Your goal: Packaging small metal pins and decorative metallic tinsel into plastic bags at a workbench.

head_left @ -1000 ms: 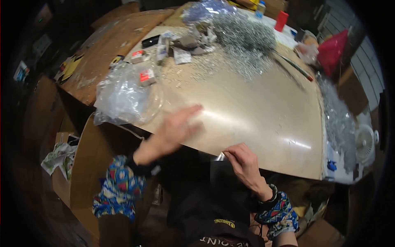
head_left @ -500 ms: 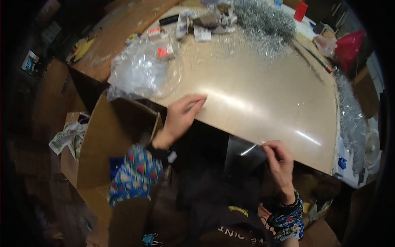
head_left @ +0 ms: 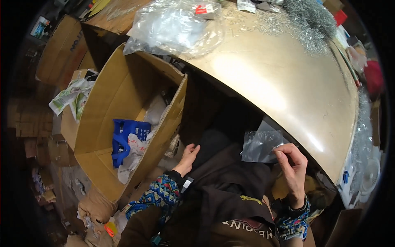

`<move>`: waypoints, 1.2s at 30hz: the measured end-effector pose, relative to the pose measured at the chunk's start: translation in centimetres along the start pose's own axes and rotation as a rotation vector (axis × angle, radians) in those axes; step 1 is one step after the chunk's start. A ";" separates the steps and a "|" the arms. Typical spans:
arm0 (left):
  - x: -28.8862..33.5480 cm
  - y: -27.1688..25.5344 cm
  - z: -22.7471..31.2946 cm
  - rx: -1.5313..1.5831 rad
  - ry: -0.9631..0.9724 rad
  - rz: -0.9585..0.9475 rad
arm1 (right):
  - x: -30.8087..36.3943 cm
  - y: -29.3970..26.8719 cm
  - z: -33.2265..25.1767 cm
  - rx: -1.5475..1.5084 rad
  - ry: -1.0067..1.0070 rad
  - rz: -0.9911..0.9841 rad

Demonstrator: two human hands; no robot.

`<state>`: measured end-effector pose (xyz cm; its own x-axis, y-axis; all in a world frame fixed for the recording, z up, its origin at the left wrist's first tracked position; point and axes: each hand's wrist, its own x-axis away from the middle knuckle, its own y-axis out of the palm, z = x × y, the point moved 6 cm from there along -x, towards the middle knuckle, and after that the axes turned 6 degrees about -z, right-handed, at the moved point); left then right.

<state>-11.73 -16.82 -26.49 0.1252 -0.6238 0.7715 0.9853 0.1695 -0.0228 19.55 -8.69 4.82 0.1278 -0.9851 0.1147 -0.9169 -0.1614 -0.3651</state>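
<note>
Between thumb and forefinger, my right hand (head_left: 293,166) pinches one edge of a small clear plastic bag (head_left: 261,146). The bag hangs flat to the left of the fingers, over my dark clothing, beside the front edge of the table (head_left: 304,92). Lower and to the left, my left hand (head_left: 187,159) hovers over my lap with nothing in it, its fingers loosely bent and slightly apart. It is nearest to the open cardboard box (head_left: 98,136) on the left. Inside that box lie a blue bag (head_left: 120,138) and a crumpled white plastic bag (head_left: 133,156).
A large clear plastic bag (head_left: 170,29) lies at the table's left corner, with a small red-and-white box (head_left: 204,11) by it. Silver tinsel (head_left: 310,24) is heaped at the back. Along the right side are more tinsel and a red bag (head_left: 373,78).
My view has swung down and left, bringing the box interior into sight. My left hand has dropped from the table edge to my lap. The right hand still holds the small bag.
</note>
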 end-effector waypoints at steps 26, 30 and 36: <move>-3.9 12.7 50.0 -1.586 0.744 0.274 | 3.7 -5.2 1.7 0.034 0.026 0.137; 3.0 12.9 49.8 -1.777 0.890 0.390 | 4.6 -3.3 2.8 -0.188 0.097 -0.028; 0.7 12.3 48.1 -1.410 1.366 0.137 | 6.7 0.1 3.1 -0.171 0.082 -0.227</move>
<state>-5.11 21.47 4.35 -0.4930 -0.8500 -0.1857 0.2517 0.0650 -0.9656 21.46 -15.45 2.66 0.3125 -0.9158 0.2521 -0.9197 -0.3582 -0.1610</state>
